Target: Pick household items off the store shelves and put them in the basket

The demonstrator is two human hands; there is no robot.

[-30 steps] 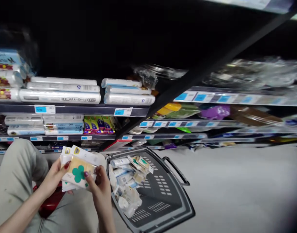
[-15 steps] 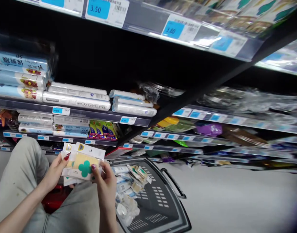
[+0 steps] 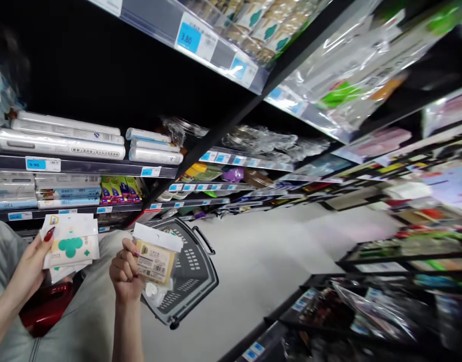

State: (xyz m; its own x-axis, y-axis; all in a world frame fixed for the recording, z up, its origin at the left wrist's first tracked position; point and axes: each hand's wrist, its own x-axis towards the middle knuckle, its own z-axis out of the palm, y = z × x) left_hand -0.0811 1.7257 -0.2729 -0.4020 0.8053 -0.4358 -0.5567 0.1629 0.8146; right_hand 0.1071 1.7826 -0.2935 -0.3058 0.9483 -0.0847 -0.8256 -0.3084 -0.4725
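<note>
My left hand (image 3: 30, 269) is closed on a few flat packets (image 3: 70, 247) with white header cards; the front one has a green clover print on a pale yellow ground. My right hand (image 3: 125, 275) pinches a single yellow packet (image 3: 155, 260) by its left edge, its printed back with a barcode facing me. That packet is held up in front of the grey shopping basket (image 3: 204, 289) and covers part of it. A clear plastic bag with white contents shows below the packet, inside the basket. Both hands are above my lap.
White rolls (image 3: 61, 143) lie on the shelf ahead, with purple and green boxes (image 3: 119, 190) below. An upper shelf edge with price tags (image 3: 196, 37) juts overhead. To the right runs the aisle floor (image 3: 253, 251), with another stocked shelf (image 3: 351, 311) opposite.
My hands have moved apart. The right hand now has one packet by itself, turned back-side up and carried toward the basket, while the left keeps the others. The view has swung right.
</note>
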